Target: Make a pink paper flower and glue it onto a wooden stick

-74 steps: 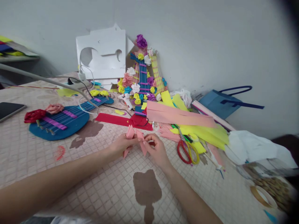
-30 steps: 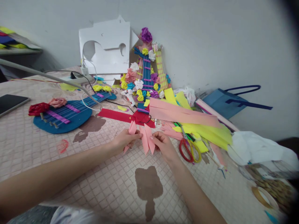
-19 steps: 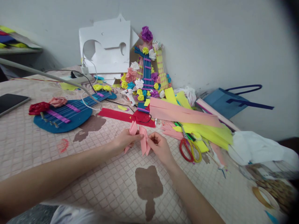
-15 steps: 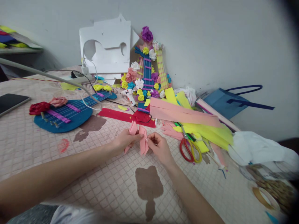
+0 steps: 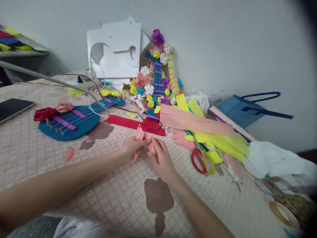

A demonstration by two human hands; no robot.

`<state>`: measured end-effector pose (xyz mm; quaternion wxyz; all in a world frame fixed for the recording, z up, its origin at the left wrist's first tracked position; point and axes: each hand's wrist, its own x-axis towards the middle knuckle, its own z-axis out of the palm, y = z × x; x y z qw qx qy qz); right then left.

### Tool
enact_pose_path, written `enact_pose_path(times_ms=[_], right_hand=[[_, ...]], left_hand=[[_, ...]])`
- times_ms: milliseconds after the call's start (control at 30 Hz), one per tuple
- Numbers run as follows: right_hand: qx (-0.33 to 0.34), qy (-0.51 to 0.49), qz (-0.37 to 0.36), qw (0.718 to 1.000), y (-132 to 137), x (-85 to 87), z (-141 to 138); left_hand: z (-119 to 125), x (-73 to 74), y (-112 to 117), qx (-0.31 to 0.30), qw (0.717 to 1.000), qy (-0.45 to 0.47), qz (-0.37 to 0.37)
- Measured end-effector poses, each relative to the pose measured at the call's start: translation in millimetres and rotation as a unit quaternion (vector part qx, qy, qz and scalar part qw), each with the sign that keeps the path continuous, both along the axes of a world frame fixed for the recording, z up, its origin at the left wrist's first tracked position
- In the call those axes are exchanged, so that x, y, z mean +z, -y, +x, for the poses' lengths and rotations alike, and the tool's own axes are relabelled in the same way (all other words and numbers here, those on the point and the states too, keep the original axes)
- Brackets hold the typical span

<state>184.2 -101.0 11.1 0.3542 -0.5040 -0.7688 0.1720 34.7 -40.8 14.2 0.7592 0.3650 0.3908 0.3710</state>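
Observation:
Folded pink crepe paper (image 5: 140,134) is held between my two hands over the table (image 5: 119,191). My left hand (image 5: 133,148) is closed on it, its thumb pressed along the top. From the right, my right hand (image 5: 162,158) grips the other folded part with thumb and fingers and partly hides it. Scissors (image 5: 202,160) with one red and one yellow handle loop lie right of my right hand. Beyond my hands are a red paper strip (image 5: 123,122) and a wide pink paper strip (image 5: 193,120).
A blue guitar-shaped craft (image 5: 81,129) with paper roses lies at left, near a phone (image 5: 16,109). A glue gun (image 5: 138,101) stands before flower-covered crafts (image 5: 158,76). Yellow paper (image 5: 223,142), a blue bag (image 5: 240,109) and a tape roll (image 5: 283,214) are at right.
My right hand has moved left and closed further over the right part of the pink paper, covering more of it. My left hand keeps its grip. The view has shifted slightly.

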Motion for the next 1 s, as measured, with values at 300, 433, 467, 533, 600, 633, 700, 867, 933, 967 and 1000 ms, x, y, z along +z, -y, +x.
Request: enact_pose_path(times_ms=[300,433,467,533,600,633,700,867,933,967,1000], right_hand=[[0.003,0.005,0.009,1.0,2,-1.8,-3],[-0.008,0.015,0.031,0.999,2,-0.5,-3],[-0.007,0.01,0.037,0.999,1,0.2,-3],[-0.015,-0.023,0.043,0.999,1,2.5,-3],[-0.044,-0.069,0.033,0.996,0,5.7,-2],[-0.061,-0.089,0.022,0.994,0,7.3,-2],[-0.089,-0.115,-0.001,0.989,-1,9.6,-1],[-0.087,-0.148,-0.053,0.984,-4,8.7,1],[-0.077,-0.145,-0.062,0.985,-5,7.4,2],[-0.074,-0.146,-0.063,0.984,-6,7.1,3],[-0.073,-0.152,-0.067,0.983,-6,7.0,5]], left_hand=[[1,8.9,2,0.05,0.997,0.045,-0.04],[0,8.1,1,0.053,0.996,0.052,-0.045],[0,7.1,1,0.053,0.996,0.049,-0.042],[0,4.3,0,0.058,0.997,0.034,-0.029],[0,1.2,0,0.054,0.999,0.007,-0.004],[0,0.1,1,0.048,0.999,-0.007,0.013],[1,-0.5,4,0.027,0.998,-0.022,0.048],[3,4.5,12,-0.007,0.996,-0.026,0.085],[4,5.3,13,-0.01,0.996,-0.031,0.086],[4,5.1,13,-0.011,0.996,-0.031,0.087],[4,4.7,13,-0.014,0.996,-0.027,0.085]])
